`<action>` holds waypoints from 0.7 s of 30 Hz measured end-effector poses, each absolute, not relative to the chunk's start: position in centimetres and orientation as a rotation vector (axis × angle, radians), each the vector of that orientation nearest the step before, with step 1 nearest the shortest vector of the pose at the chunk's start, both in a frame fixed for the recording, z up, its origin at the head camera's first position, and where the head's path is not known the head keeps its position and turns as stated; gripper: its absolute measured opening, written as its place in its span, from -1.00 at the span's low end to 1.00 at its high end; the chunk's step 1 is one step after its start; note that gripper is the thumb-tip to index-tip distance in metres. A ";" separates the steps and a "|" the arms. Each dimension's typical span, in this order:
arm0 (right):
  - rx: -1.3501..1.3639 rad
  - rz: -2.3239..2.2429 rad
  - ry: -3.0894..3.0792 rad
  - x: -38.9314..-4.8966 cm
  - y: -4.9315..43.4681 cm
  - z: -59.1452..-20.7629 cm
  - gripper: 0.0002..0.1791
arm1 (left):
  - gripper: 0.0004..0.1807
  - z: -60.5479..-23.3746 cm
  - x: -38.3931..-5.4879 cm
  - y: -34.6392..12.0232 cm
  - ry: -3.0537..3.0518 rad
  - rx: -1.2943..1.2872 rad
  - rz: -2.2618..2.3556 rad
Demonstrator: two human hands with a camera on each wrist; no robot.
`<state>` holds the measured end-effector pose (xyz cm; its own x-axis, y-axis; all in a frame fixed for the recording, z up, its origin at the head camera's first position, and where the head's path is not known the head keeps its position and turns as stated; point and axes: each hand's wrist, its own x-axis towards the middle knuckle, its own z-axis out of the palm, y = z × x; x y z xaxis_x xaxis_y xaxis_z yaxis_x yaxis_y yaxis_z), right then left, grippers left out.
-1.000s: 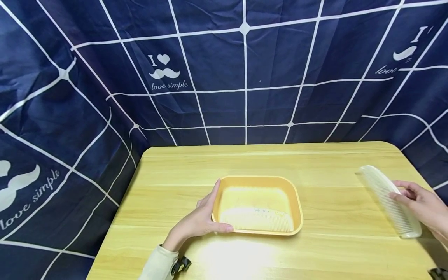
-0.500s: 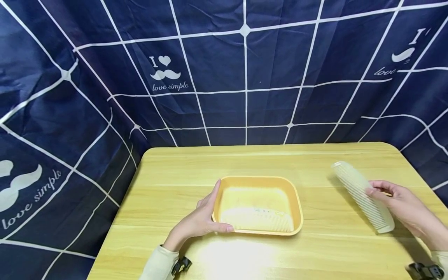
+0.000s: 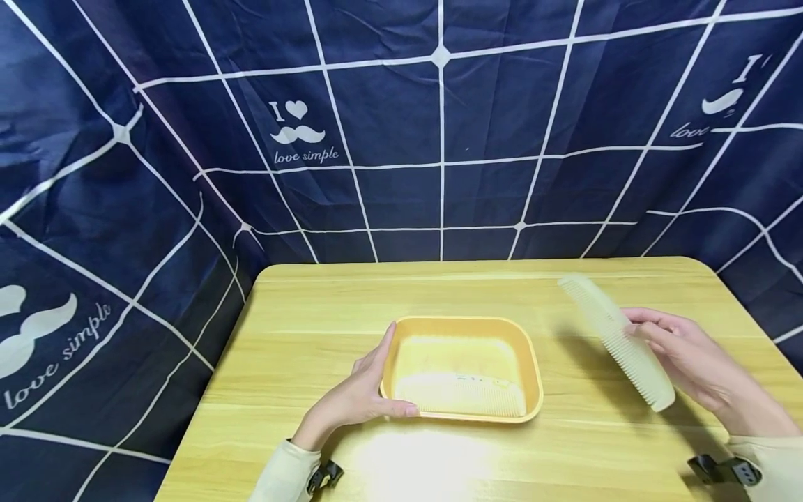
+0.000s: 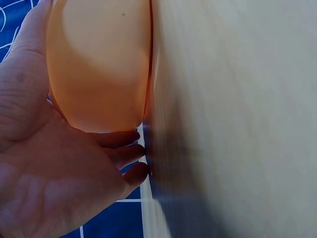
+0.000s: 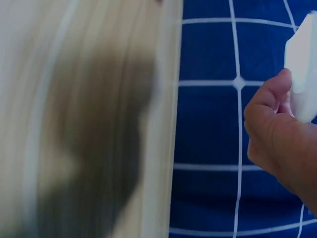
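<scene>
A pale cream comb point(image 3: 615, 338) is pinched between the thumb and fingers of my right hand point(image 3: 690, 355), raised over the table to the right of an orange plastic tray. It slants, its toothed edge facing down and left. In the right wrist view only part of the comb point(image 5: 302, 64) shows, beyond my fingers point(image 5: 267, 96). My left hand point(image 3: 360, 397) grips the left end of the tray point(image 3: 532, 369), thumb over its front rim. A second comb point(image 3: 464, 394), with small printed figures, lies inside along the tray's front wall. The left wrist view shows the tray's outer wall point(image 4: 99, 94) against my palm.
A light wood table point(image 3: 301, 314) bears the tray. Its back edge meets a dark blue cloth point(image 3: 389, 125) with white lines, which also hangs at the left and right sides. Black straps point(image 3: 721, 470) circle both wrists.
My right hand has carried the comb leftward and upward, from the table's right side closer to the tray. The left hand and the tray have stayed in place.
</scene>
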<state>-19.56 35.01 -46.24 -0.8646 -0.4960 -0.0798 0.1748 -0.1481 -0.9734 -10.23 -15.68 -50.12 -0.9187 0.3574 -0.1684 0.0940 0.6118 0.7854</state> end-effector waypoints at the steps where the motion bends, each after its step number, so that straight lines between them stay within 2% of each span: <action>1: -0.367 -2.061 1.675 -19.7 34.6 -46.0 -0.53 | 0.45 -50.1 -10.2 -15.7 2.529 0.362 1.210; 7: -0.396 -2.152 1.476 -20.3 32.0 -44.8 -0.51 | 0.45 -50.0 -10.1 -15.6 2.536 0.360 1.206; 14: -0.525 -2.257 0.804 -21.1 29.8 -44.7 -0.43 | 0.45 -50.2 -10.1 -15.7 2.536 0.371 1.203; 21: -0.742 -2.155 0.751 -21.4 28.1 -45.4 -0.61 | 0.46 -50.4 -10.4 -15.8 2.545 0.429 1.223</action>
<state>-21.38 28.06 -45.36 -0.5709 -0.7750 0.2710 0.4389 -0.5670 -0.6970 -10.45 -15.76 -50.43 -0.9155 0.3825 -0.1248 0.1416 0.5966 0.7900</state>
